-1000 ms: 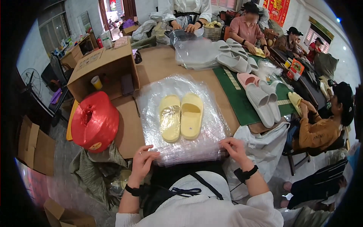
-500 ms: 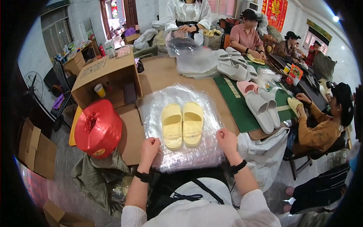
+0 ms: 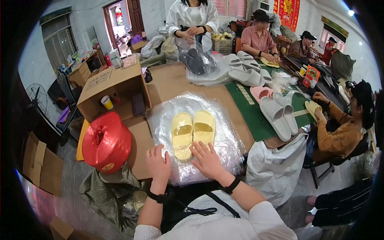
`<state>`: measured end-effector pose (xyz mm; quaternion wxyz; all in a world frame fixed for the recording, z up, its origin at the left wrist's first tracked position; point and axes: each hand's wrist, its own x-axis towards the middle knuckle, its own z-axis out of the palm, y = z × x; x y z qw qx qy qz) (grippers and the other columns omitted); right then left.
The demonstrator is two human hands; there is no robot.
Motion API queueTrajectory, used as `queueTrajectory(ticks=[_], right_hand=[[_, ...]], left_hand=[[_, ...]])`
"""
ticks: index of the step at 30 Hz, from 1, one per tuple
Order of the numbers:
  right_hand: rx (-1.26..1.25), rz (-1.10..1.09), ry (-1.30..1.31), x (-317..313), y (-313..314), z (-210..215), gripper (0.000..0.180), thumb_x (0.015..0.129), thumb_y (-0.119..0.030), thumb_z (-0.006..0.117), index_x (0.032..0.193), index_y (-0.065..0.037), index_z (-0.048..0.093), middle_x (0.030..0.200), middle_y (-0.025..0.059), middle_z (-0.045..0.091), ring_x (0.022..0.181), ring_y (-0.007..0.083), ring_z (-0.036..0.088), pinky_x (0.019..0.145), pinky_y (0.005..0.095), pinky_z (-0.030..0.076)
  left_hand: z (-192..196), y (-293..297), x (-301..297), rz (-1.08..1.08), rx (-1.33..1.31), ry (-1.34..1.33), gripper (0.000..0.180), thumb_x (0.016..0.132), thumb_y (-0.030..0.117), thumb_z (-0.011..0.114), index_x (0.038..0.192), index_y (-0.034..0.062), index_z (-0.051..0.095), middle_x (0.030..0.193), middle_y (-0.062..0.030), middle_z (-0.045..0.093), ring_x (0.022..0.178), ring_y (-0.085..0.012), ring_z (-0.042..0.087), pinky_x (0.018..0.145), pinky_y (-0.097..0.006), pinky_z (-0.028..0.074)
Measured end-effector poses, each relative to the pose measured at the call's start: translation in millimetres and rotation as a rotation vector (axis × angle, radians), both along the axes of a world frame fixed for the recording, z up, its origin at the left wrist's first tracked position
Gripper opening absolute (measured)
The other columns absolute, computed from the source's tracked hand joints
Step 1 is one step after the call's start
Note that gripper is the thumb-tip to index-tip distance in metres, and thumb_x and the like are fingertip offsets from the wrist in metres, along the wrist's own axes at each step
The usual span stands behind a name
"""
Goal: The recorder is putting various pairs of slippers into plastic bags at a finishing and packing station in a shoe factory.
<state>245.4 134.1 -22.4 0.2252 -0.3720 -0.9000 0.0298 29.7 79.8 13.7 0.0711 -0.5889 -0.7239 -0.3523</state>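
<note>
A pair of pale yellow slides [image 3: 183,130] lies side by side on a stack of clear plastic bags [image 3: 228,120], with clear film over their heel ends. My right hand [image 3: 208,161] rests flat across the film at the heel of the right slide, fingers spread and hiding that heel. Beside the left slide's heel, at the left edge of the film, is my left hand [image 3: 159,163]. Its fingers are slightly bent and apart, with nothing seen in them.
An open cardboard box [image 3: 114,86] holding a cup and a red roll of plastic twine [image 3: 107,142] stand at left. On the green mat [image 3: 240,114] at right are grey and pink slides [image 3: 276,114]. Across the table a person handles a bag of dark slippers [image 3: 196,60]; others sit at right.
My right hand has left the film's right edge, moved inward and flattened over the right slide's heel. My left hand has loosened its pinch. The person opposite has raised the bag of dark slippers.
</note>
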Motion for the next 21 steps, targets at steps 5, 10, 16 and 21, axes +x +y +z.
queueTrajectory(ticks=[5, 10, 16, 21], right_hand=[[0.051, -0.003, -0.041, -4.1, 0.2, -3.1, 0.056, 0.1, -0.038, 0.05, 0.147, -0.009, 0.043, 0.154, 0.0129, 0.039, 0.144, 0.0322, 0.033, 0.118, 0.0519, 0.023], [-0.056, -0.024, 0.04, 16.6, 8.3, -0.6, 0.058, 0.099, -0.038, 0.051, 0.147, -0.007, 0.042, 0.155, 0.0148, 0.039, 0.144, 0.0343, 0.033, 0.119, 0.0504, 0.024], [-0.08, -0.308, 0.098, 70.7, 19.3, -25.0, 0.064, 0.098, -0.044, 0.051, 0.149, -0.006, 0.04, 0.155, 0.0134, 0.038, 0.144, 0.0349, 0.033, 0.12, 0.0494, 0.021], [-0.052, -0.317, -0.03, 68.4, 15.1, -12.8, 0.062, 0.097, -0.041, 0.053, 0.146, -0.004, 0.043, 0.155, 0.0132, 0.038, 0.145, 0.0365, 0.03, 0.12, 0.0536, 0.019]], left_hand=[[-11.3, 8.9, 29.5, -0.377, 0.029, 0.194, 0.041, 0.091, 0.02, 0.062, 0.129, 0.0052, 0.058, 0.142, -0.0177, 0.052, 0.134, -0.0396, 0.043, 0.109, -0.05, 0.037], [-38.8, 18.0, 26.6, -0.423, -0.204, 0.093, 0.051, 0.098, 0.028, 0.053, 0.142, 0.0041, 0.048, 0.154, -0.0191, 0.039, 0.144, -0.0413, 0.03, 0.116, -0.054, 0.028], [-39.1, 23.7, 25.9, -0.453, -0.176, 0.028, 0.05, 0.098, 0.028, 0.054, 0.141, 0.0031, 0.048, 0.154, -0.0189, 0.039, 0.144, -0.0414, 0.029, 0.116, -0.053, 0.026], [-37.8, 21.8, 22.5, -0.431, -0.185, 0.021, 0.05, 0.098, 0.026, 0.053, 0.141, 0.0021, 0.048, 0.154, -0.0189, 0.039, 0.144, -0.0417, 0.029, 0.117, -0.051, 0.025]])
